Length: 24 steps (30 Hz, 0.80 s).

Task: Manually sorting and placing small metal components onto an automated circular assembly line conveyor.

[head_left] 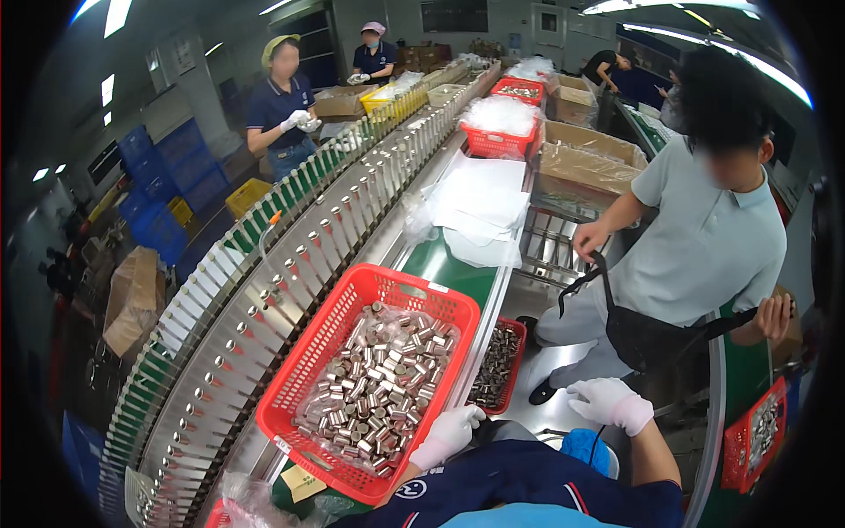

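Observation:
A red perforated plastic basket [289, 380] stands tilted across the bench, lined with clear plastic and filled with small shiny metal cylinders [378, 387]. Just off its near right corner is my left hand [451, 433] in a white glove, fingers loosely extended and nothing visible in them. My right hand [609, 403], also white-gloved, hovers farther right above my lap, open with its fingers apart and holding nothing. Below it lies a bright blue rounded item [586, 451], partly hidden by my arm.
Left of the basket runs a curved conveyor [233, 361] with rows of upright metal pins. White sheets [480, 202] cover the bench beyond. A second red basket [506, 365] of metal parts sits low. At right a person [704, 229] holds a black strapped cloth item [651, 333]; other people stand farther off.

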{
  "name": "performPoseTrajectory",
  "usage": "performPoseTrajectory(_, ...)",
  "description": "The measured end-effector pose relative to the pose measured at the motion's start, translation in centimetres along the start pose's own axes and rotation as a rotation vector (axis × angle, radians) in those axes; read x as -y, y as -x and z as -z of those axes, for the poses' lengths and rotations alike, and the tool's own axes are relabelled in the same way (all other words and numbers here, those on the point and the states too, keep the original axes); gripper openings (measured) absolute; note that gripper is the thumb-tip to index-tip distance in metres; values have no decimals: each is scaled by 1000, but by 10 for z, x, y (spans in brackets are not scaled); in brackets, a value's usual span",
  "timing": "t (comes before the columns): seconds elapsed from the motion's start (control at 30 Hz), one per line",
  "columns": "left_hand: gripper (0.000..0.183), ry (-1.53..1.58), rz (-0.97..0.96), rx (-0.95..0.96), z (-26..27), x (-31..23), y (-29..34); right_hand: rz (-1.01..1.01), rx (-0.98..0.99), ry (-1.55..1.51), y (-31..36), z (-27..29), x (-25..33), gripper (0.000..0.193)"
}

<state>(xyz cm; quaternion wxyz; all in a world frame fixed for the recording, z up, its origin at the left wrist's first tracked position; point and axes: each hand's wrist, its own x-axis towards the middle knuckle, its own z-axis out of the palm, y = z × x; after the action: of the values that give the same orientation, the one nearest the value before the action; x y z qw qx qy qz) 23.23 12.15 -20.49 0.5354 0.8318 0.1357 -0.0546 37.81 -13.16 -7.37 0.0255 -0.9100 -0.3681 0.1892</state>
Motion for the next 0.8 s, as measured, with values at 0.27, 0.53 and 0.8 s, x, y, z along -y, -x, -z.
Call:
performPoseTrajectory(0.27, 26, -67, -228, -155, -5, 19, -3, 119, -833, 38, -37, 76, 24, 19)
performPoseTrajectory(0.53, 33, 160, -18, -155, -9, 24, -7, -425, -978, -19, -36, 63, -43, 16)
performPoseTrajectory(0.8, 34, 47, -49, -106, -1, -29, -38, -361, -780, -224, -39, 40, -73, 18)
